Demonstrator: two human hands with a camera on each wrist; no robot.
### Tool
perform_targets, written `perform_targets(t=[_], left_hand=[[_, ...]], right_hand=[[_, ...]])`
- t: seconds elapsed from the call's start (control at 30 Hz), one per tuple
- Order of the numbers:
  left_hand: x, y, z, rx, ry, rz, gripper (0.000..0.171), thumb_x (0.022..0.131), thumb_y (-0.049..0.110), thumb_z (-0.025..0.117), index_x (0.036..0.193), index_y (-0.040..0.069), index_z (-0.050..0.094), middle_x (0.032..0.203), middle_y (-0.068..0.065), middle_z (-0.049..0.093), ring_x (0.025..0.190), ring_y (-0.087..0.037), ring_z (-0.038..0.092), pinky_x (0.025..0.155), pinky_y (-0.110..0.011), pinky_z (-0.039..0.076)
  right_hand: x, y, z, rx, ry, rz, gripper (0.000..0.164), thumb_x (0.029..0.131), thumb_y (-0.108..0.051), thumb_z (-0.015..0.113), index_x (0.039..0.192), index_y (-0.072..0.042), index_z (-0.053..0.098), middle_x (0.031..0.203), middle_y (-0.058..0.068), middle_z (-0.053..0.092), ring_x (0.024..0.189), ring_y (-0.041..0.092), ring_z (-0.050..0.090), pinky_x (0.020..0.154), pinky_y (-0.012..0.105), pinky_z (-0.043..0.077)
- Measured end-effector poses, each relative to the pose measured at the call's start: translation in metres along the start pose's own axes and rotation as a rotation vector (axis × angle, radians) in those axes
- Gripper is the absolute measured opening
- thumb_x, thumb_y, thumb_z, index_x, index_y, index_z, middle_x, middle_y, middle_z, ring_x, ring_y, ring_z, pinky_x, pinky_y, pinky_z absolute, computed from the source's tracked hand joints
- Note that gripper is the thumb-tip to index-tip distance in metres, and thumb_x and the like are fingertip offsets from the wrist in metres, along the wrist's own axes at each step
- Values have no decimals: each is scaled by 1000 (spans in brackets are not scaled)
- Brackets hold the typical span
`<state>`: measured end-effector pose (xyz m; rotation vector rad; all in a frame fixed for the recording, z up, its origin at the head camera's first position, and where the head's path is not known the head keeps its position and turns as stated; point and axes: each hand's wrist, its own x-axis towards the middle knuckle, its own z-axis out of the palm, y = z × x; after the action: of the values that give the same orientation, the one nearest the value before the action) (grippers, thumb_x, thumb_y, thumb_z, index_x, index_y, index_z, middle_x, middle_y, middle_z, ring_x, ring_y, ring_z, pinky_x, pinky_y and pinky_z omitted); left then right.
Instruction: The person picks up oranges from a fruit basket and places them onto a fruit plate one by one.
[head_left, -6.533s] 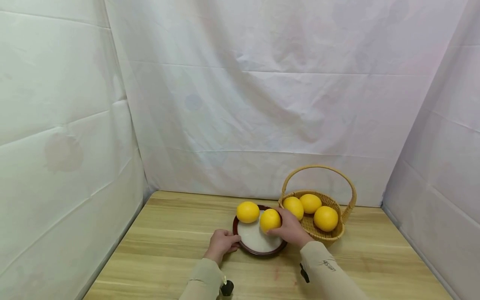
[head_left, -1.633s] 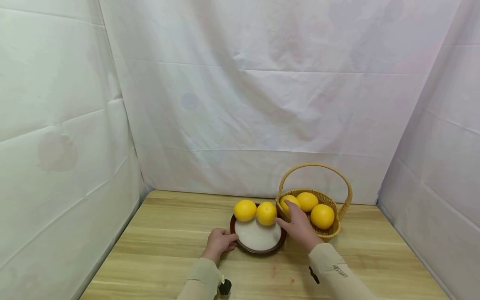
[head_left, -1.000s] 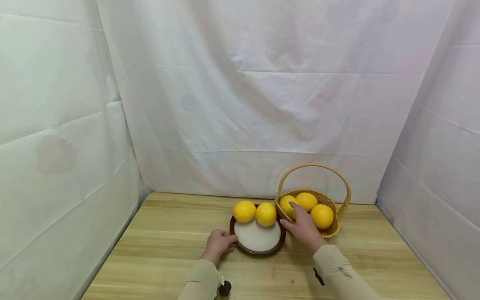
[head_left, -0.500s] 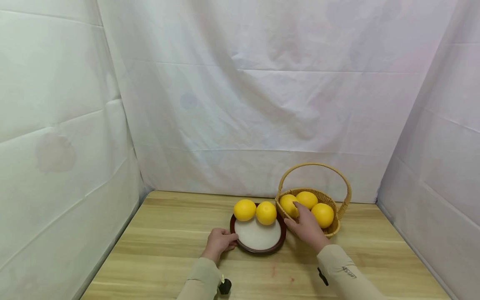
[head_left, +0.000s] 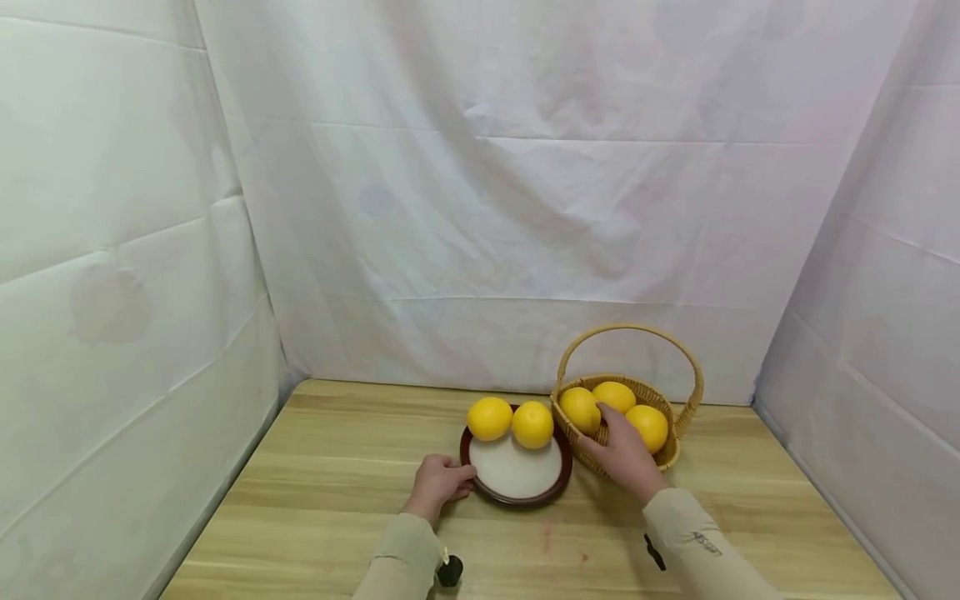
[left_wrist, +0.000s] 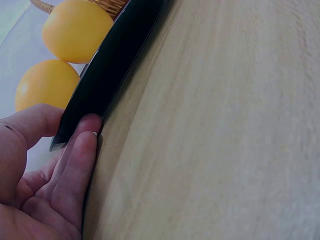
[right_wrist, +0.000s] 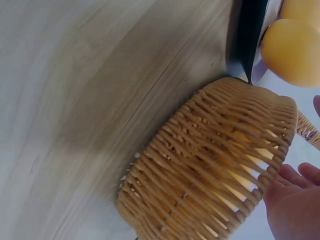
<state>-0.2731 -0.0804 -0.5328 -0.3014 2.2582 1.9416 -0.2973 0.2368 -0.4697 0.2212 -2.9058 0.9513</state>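
Note:
At the left edge of the round plate [head_left: 517, 473], which has a pale middle and dark red-brown rim, my left hand [head_left: 438, 486] pinches the rim. The left wrist view shows the thumb above the plate's dark underside [left_wrist: 112, 70] and fingers beneath. Two yellow oranges [head_left: 490, 419] [head_left: 532, 425] sit side by side on its far part. To the right is a wicker basket [right_wrist: 200, 150] holding three more oranges [head_left: 580, 409] [head_left: 614, 395] [head_left: 647, 428]. My right hand [head_left: 624, 454] reaches over the basket's near rim, fingers extended among the oranges, gripping none.
The basket's tall arched handle [head_left: 630, 327] rises above the fruit. Its left side stands right at the plate's edge. Wooden tabletop [head_left: 337, 467] stretches around them, and white cloth [head_left: 487, 208] hangs behind and at both sides.
The orange my right hand earlier held over the plate now rests there beside the other. My right hand has since moved right across the basket. The left hand keeps its hold.

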Motion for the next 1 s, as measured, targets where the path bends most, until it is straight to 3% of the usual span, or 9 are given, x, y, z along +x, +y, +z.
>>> perform_targets(t=[1.0], left_hand=[[3, -3, 2, -1, 5, -6, 16, 87, 10, 76, 89, -3, 66, 81, -9, 71, 66, -11, 68, 64, -27, 62]], right_hand=[[4, 28, -20, -56, 25, 26, 79, 97, -30, 67, 152, 11, 27, 151, 37, 37, 138, 54, 37, 112, 67, 36]])
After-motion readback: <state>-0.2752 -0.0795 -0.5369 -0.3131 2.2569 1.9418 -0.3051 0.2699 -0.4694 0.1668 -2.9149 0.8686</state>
